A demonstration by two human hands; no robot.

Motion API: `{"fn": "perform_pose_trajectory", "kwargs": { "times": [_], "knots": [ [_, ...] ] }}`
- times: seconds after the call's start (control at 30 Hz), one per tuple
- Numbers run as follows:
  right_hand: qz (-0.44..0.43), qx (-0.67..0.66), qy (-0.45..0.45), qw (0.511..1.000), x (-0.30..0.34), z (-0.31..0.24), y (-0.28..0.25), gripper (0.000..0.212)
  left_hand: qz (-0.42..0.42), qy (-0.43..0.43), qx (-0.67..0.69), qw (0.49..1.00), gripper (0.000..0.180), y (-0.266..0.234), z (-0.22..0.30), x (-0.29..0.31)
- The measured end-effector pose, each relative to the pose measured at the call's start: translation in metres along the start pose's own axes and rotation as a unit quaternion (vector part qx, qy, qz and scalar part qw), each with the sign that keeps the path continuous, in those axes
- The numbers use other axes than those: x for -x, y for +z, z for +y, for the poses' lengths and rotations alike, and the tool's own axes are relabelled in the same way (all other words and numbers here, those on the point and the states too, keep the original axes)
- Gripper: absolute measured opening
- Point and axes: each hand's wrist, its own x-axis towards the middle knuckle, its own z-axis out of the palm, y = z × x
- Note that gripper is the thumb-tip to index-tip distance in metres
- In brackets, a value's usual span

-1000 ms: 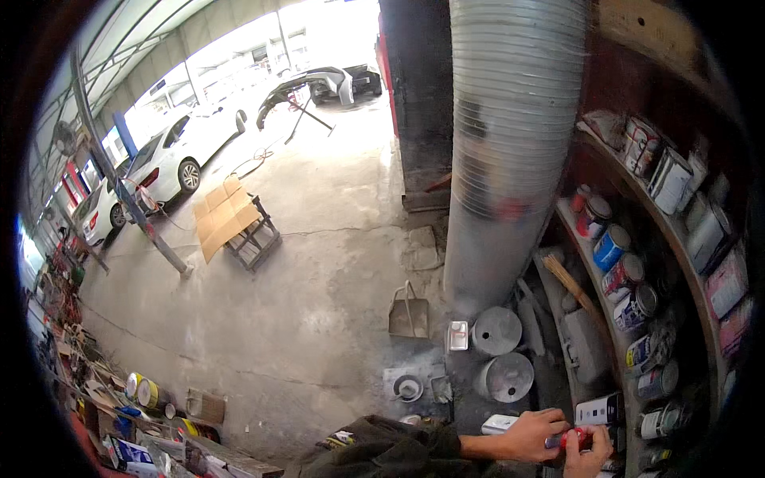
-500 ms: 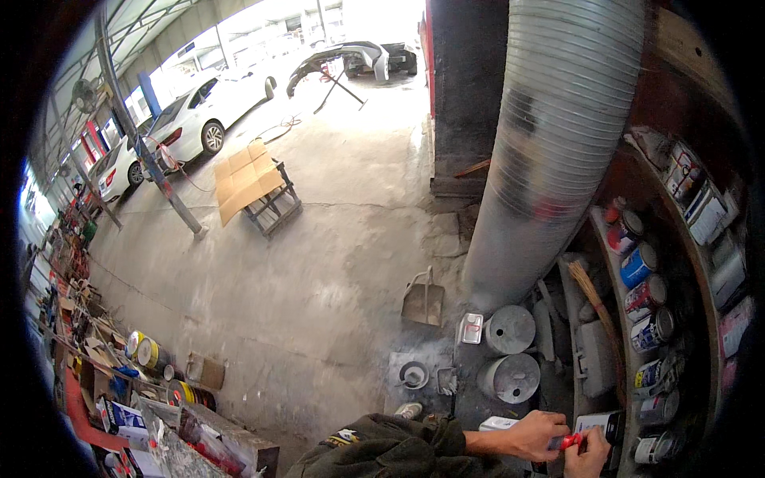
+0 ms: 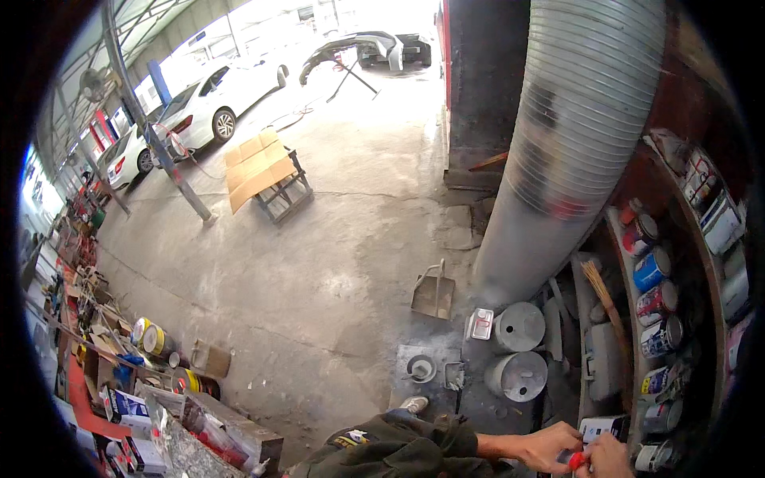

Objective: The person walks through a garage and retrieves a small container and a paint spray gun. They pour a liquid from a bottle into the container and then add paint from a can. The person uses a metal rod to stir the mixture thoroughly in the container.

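Your left hand (image 3: 551,448) and right hand (image 3: 609,459) grip one small red item (image 3: 577,460) — nearer you than the ribbed duct (image 3: 580,143); two drums (image 3: 526,320) (both grey) sit by its foot.

We cannot tell what the small red object (image 3: 578,460) is, because the left hand (image 3: 553,447) and the right hand (image 3: 610,458) partly cover it. The lower edge cuts the right hand, which also hides some of the white rectangular container (image 3: 599,427). The upper edge cuts the ribbed silvery duct (image 3: 594,103).
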Motion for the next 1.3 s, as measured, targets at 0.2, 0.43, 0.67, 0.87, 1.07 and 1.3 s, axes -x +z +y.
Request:
{"fn": "perform_pose_trajectory", "kwargs": {
  "times": [0.2, 0.43, 0.67, 0.87, 1.07, 1.3],
  "knots": [
    [-0.047, 0.068, -0.073, 0.994, -0.005, 0.008, -0.022, 0.036, 0.012, -0.024, 0.099, 0.995, 0.034, -0.012, 0.024, -0.026],
    [0.219, -0.402, 0.261, 0.85, 0.038, 0.024, 0.05, 0.071, 0.096, -0.092, 0.08, 0.988, 0.035, -0.034, 0.023, -0.033],
    [0.382, -0.415, 0.33, 0.757, 0.028, 0.015, 0.128, 0.095, 0.128, -0.158, 0.011, 0.979, 0.031, -0.038, 0.024, -0.045],
    [0.431, -0.412, 0.349, 0.723, 0.05, 0.01, 0.137, 0.082, -0.053, -0.029, -0.016, 0.998, 0.045, -0.063, 0.049, -0.077],
    [0.373, -0.357, 0.355, 0.779, 0.091, 0.027, 0.143, 0.076, -0.313, 0.076, -0.083, 0.943, 0.031, -0.083, 0.063, -0.102],
    [0.215, -0.361, 0.36, 0.833, 0.115, 0.025, 0.128, 0.076, -0.443, 0.242, -0.169, 0.846, 0.023, -0.067, 0.057, -0.105]
  ]
}}
